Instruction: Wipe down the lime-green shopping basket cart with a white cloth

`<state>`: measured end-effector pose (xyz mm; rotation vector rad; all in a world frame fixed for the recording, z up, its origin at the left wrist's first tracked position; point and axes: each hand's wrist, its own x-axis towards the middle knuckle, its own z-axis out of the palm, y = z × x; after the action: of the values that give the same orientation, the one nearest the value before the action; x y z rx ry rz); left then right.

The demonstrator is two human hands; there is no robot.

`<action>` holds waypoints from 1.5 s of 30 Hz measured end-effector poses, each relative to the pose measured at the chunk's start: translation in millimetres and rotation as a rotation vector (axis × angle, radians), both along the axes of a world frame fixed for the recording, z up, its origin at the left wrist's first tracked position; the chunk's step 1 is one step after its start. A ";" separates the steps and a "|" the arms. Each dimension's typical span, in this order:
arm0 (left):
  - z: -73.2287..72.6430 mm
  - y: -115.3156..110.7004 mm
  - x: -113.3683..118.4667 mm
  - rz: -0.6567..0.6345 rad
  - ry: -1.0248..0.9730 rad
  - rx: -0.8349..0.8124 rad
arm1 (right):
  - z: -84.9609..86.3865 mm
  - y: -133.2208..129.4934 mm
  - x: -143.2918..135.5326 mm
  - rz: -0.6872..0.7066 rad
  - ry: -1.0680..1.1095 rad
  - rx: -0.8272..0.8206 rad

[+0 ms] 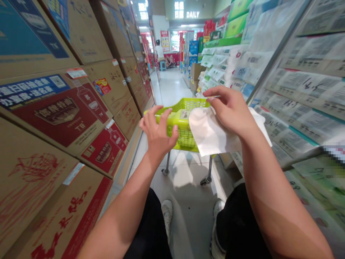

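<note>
A lime-green shopping cart [185, 135] with a perforated basket stands in front of me, its handle bar towards me. My left hand [159, 131] is at the left end of the handle, fingers spread and curved, not closed around it. A white sheet of cloth or paper [212, 138] hangs over the right part of the handle and hides it. Over this sheet is my right hand [228, 106], its fingers bent and apart; whether its hidden fingers touch the sheet does not show. A small picture label [184, 114] sits on the handle's middle.
Stacked cardboard cartons [78, 111] line the left side. Shelves of white packs [304, 82] with handwritten prices run along the right. The tiled floor [172, 81] stretches ahead between them. A person in a white top [159, 52] is far off, near a blue stool [162, 65].
</note>
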<state>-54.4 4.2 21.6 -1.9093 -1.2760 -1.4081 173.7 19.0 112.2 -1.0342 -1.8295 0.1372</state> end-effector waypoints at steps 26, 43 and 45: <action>25.0 13.4 -16.2 -0.109 -0.326 0.005 | 5.6 -25.8 6.6 -0.174 -0.492 -0.191; 56.6 35.3 -39.8 -0.255 -0.096 -0.317 | -2.6 -22.0 -11.9 -0.220 -0.492 -0.003; 47.6 39.5 -51.7 -0.116 -0.111 -0.290 | -0.4 -28.0 -18.9 -0.156 -0.547 -0.057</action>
<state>-106.1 43.7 69.3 -2.1501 -1.5142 -1.4710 154.8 -9.1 111.8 -1.3427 -2.2260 -0.2104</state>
